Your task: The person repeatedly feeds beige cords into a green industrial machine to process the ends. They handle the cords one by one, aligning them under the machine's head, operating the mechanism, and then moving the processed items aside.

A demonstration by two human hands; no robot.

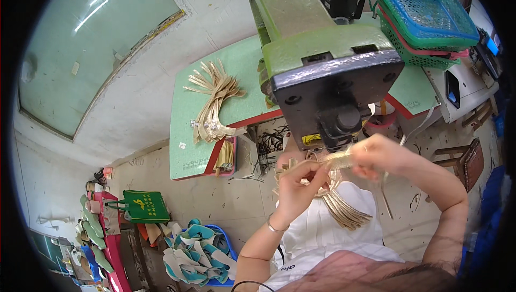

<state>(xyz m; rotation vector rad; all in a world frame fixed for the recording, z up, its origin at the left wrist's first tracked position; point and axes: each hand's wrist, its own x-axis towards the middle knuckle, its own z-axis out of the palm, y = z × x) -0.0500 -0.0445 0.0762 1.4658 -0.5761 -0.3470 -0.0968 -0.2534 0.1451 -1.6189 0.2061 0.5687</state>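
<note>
Pinching a shiny gold strap (337,161) under the black head of a green machine (328,85), the left hand (296,189) and right hand (380,155) keep each grip clamped on it. More flat gold straps (214,104) fan across the green worktop (185,130); stacked perforated plastic baskets (424,18) sit beyond.

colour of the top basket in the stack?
Blue basket, over a green one; head view.

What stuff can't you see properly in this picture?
- Head view: where the gold strap meets the machine head; the dark machine head hides it.
- How the right hand grips the strap; its fingers curl over it.
- The bunch of straps in the lap; the left hand partly covers it.
- What the stacked baskets hold; too far away to tell.
</note>
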